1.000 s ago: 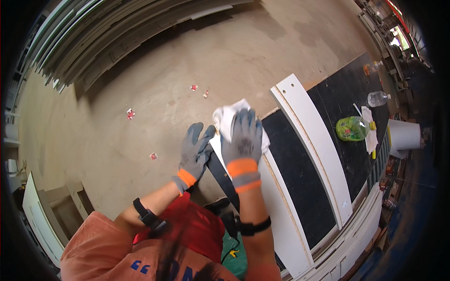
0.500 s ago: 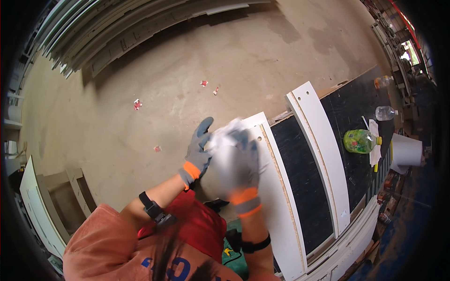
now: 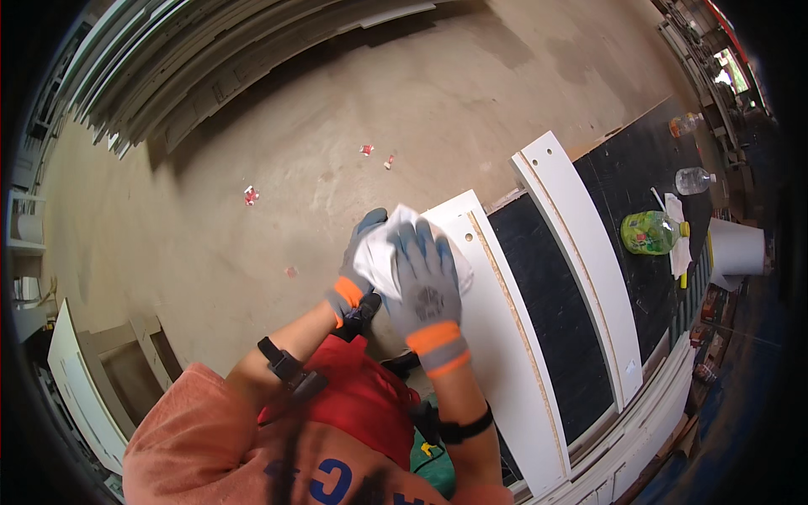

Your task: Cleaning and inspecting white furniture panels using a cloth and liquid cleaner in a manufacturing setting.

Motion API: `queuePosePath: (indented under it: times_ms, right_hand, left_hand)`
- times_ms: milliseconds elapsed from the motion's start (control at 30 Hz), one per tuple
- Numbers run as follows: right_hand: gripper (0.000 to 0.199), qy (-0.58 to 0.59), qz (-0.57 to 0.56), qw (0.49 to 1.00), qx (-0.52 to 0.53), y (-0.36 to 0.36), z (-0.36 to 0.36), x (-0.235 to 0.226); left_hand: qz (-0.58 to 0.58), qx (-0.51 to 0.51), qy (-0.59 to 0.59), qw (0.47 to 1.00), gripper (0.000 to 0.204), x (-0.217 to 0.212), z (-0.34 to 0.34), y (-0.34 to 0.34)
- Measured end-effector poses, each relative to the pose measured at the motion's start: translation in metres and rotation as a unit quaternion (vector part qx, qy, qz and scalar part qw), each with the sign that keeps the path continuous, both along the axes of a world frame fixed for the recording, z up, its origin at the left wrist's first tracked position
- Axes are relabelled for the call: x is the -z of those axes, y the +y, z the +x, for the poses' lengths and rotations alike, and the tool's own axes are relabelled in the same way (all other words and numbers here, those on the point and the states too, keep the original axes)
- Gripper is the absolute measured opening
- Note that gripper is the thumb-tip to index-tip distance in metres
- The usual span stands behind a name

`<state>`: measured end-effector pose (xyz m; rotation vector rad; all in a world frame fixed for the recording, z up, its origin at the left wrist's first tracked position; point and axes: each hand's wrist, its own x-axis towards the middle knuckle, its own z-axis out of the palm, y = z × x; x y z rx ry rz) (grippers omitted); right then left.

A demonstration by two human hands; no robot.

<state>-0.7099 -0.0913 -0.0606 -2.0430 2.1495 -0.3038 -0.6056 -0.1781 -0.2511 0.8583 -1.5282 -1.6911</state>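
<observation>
A bunched white cloth (image 3: 380, 257) is between my two hands, beside the upper end of the near white board (image 3: 505, 370). My left hand (image 3: 352, 258), in a grey glove with an orange cuff, grips the cloth from its left side; part of its fingers is hidden behind the fabric. My right hand (image 3: 427, 282), gloved the same way, lies over the cloth with its fingers stretched out and slightly apart. Cloth shows on both sides of that hand. The near board has a curved outline, a hole near its upper end and a raw brown edge strip.
A second curved white board (image 3: 581, 269) lies to the right on a black tabletop (image 3: 539, 278). Beyond it stand a green-labelled bottle (image 3: 650, 233), a clear bottle (image 3: 693, 180) and a white bucket (image 3: 736, 252). Stacked panels (image 3: 252, 71) fill the far left; red scraps (image 3: 251, 195) dot the floor.
My right hand and the cloth were smeared by motion and now show sharply. The right hand's fingers now lie stretched over the cloth. My left hand stays at the cloth's left side.
</observation>
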Motion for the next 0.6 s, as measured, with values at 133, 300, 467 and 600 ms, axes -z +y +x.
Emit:
queuePosePath:
  times_ms: [133,300,467,600]
  right_hand:
    - [0.058,-0.003,0.011,0.999,0.035,0.069,0.006,-0.01]
    - [0.057,-0.036,-0.003,0.998,0.053,0.021,0.007,0.006]
    - [0.062,-0.065,-0.058,0.99,0.113,0.021,0.024,0.014]
    - [0.052,-0.124,-0.064,0.939,0.313,0.172,0.026,0.025]
  left_hand:
    - [-0.026,0.026,-0.065,0.997,0.041,-0.055,0.006,-0.005]
    - [-0.362,0.046,-0.142,0.92,0.039,-0.016,0.015,-0.02]
    - [-0.274,0.124,-0.14,0.943,0.041,-0.034,0.02,-0.033]
    - [-0.076,0.076,-0.118,0.987,0.038,-0.074,0.032,-0.045]
